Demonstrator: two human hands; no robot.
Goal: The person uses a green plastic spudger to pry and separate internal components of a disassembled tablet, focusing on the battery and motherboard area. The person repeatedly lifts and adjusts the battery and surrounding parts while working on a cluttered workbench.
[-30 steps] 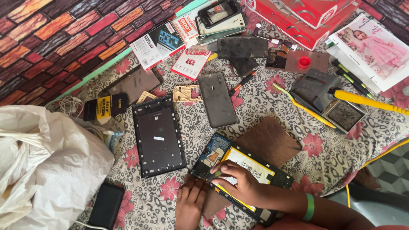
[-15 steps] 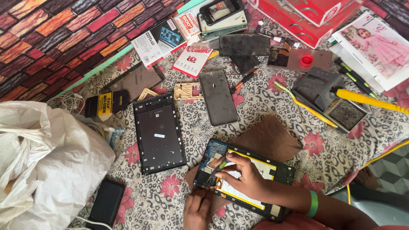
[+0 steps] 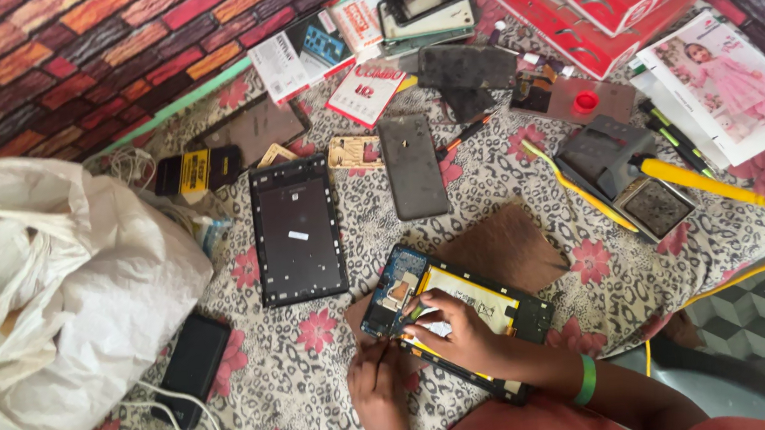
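You have just one view, from the camera on your head, looking almost straight down from fairly high up at the flowery cloth (image 3: 510, 184), with your two hands small and close to the bottom edge of the picture.

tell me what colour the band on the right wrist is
Green: the wristband sits just behind the right hand, seen in the head view.

Right hand (image 3: 454, 330) fingers bent, pressing down, left hand (image 3: 376, 389) flat beside it
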